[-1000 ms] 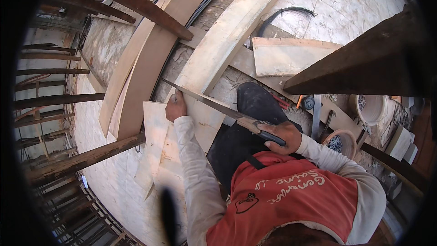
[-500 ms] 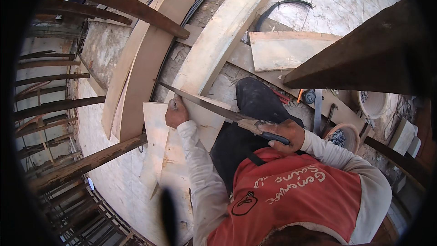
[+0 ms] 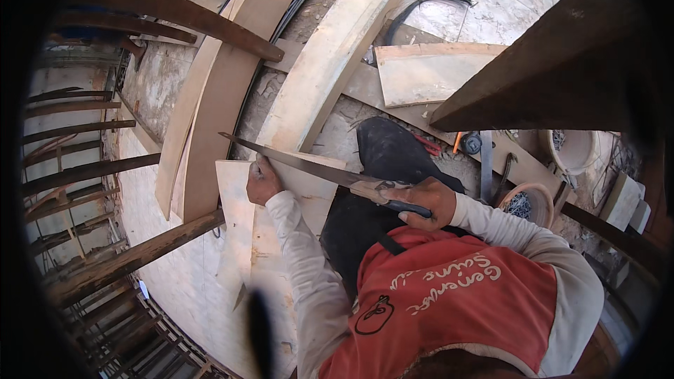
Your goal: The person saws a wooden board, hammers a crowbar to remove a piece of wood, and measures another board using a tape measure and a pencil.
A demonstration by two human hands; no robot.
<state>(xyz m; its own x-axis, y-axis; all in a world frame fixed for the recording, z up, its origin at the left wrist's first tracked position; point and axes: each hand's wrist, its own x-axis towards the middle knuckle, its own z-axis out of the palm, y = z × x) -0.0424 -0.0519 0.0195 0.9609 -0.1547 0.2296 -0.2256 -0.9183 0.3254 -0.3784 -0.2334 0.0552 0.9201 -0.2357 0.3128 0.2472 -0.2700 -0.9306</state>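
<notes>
My right hand is closed round the handle of a handsaw. The long blade slants up to the left, across a pale plywood board in front of my knees. My left hand grips that board at its far edge, close below the blade, its fingers partly hidden. The saw's tip sticks out past the board's far edge. Another plywood piece lies left of my left hand. My bent leg in dark trousers is beside the board.
Long planks run away from me. Dark wooden posts and beams slant in from both sides. At right are a bowl of nails, a second bowl, a tape measure and a hammer-like bar.
The saw has slid forward and left, so its tip reaches farther past the board. My right hand moved with it. My left hand stays on the board; the view has shifted slightly.
</notes>
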